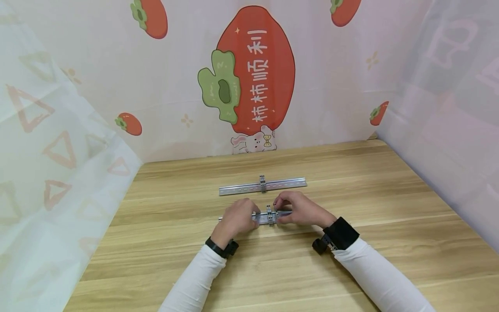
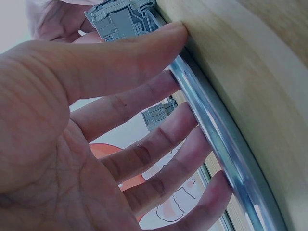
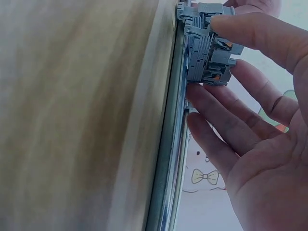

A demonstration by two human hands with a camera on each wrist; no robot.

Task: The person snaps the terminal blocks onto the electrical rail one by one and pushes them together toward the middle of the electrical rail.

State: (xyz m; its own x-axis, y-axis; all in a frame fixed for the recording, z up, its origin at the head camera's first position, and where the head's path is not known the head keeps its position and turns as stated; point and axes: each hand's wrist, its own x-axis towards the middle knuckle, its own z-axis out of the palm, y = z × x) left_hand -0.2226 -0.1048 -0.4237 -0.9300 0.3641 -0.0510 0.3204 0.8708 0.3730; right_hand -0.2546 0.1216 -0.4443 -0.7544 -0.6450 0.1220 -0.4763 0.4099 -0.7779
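Observation:
A near metal DIN rail (image 1: 263, 219) lies on the table between both hands. My left hand (image 1: 239, 216) grips its left part, thumb (image 2: 159, 45) along the near edge and fingertips against the far edge. Grey terminal blocks (image 1: 269, 215) stand upright around the rail's middle. Just right of these, my right hand (image 1: 302, 209) pinches a grey terminal block (image 3: 209, 53) between thumb and forefinger. Its other fingers touch the rail's far side in the right wrist view. Whether the pinched block is fully seated on the rail I cannot tell.
Behind the hands lies a second metal rail (image 1: 241, 189), with several grey terminal blocks (image 1: 263, 184) at its middle. The wooden table (image 1: 163, 242) is bounded by a printed cloth (image 1: 175, 86) at the back and sides.

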